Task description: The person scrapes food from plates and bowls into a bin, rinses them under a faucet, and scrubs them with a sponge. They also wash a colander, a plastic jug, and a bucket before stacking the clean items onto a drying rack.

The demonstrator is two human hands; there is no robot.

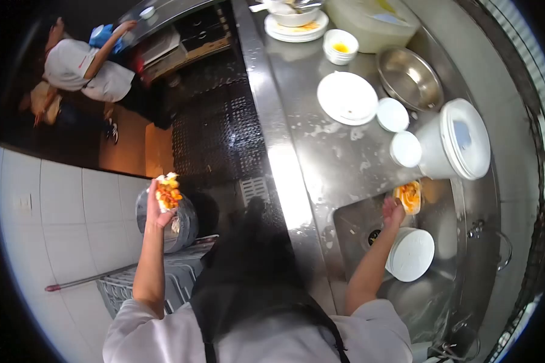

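Observation:
My left hand (pixel 157 216), out to the left over a round bin (pixel 189 224), is closed around a clump of orange and yellow food scraps (pixel 168 192). White shows at the clump's edges; whether that is paper or a dish I cannot tell. On the other side, my right hand (pixel 393 212) grips a small white dish (pixel 416 209) smeared with orange sauce, tilted over the sink (pixel 357 221). Just below that hand, a stack of white bowls (pixel 413 254) stands in the sink.
The steel counter (pixel 303 139) holds white plates (pixel 347 98), small bowls (pixel 340 47), a metal bowl (pixel 410 77) and a lidded white bucket (pixel 460 139). A faucet (pixel 477 230) is at the sink's right. Grey racks (pixel 163 281) sit at lower left. A person (pixel 91 69) stands at upper left.

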